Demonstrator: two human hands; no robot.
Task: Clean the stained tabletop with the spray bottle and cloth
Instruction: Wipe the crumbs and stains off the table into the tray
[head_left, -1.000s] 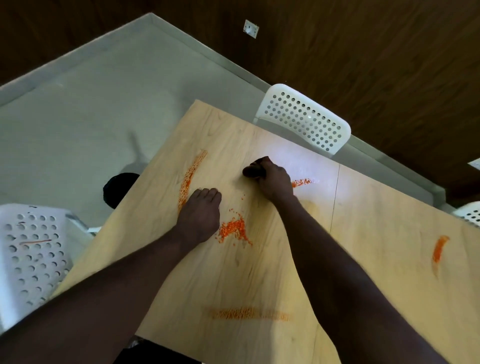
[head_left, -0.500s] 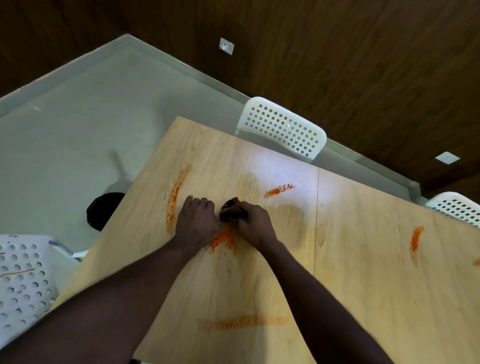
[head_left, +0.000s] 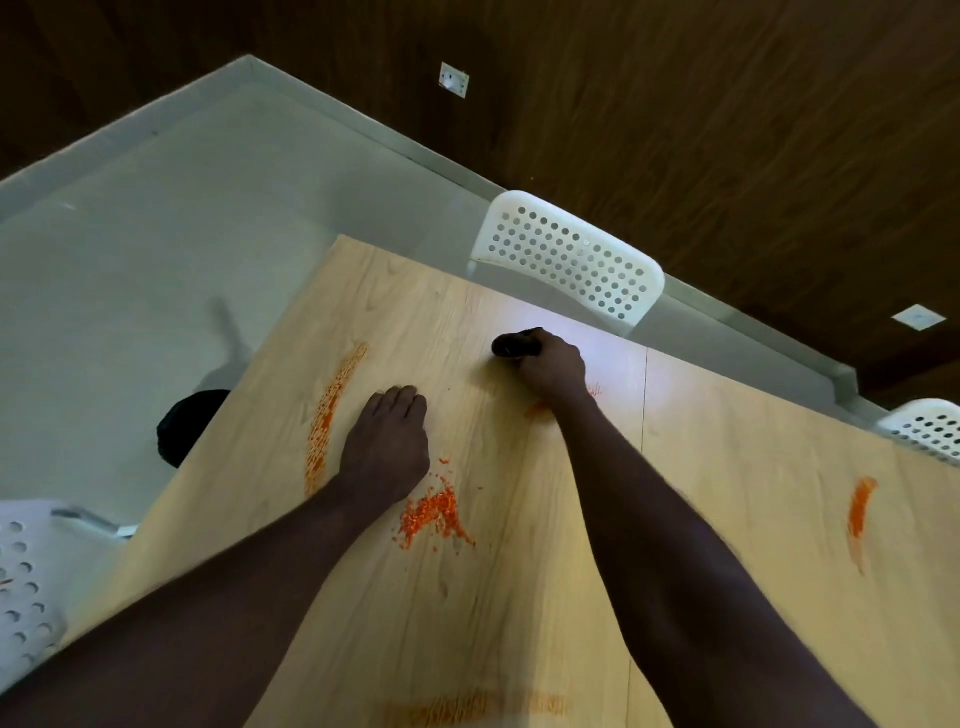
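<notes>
My right hand (head_left: 551, 366) grips a dark bunched cloth (head_left: 514, 345) and presses it on the light wooden tabletop (head_left: 519, 597) toward the far edge. My left hand (head_left: 387, 447) rests flat on the wood, fingers together, nearer to me and to the left. Orange stains mark the table: a long streak (head_left: 332, 415) left of my left hand, a crumbly patch (head_left: 434, 517) by my left wrist, a faint smear (head_left: 540, 409) under my right wrist, a streak (head_left: 860, 512) at the right, and a band (head_left: 467, 709) near the front edge. No spray bottle is in view.
A white perforated chair (head_left: 569, 257) stands at the table's far side, another (head_left: 930, 428) at the right, a third (head_left: 26, 582) at the left. A black object (head_left: 184, 426) lies on the grey floor by the table's left edge. Dark wood panelling rises behind.
My right hand has pushed the cloth away from my left hand toward the far edge. The small far streak is now mostly wiped away; the patch by my left wrist looks scattered.
</notes>
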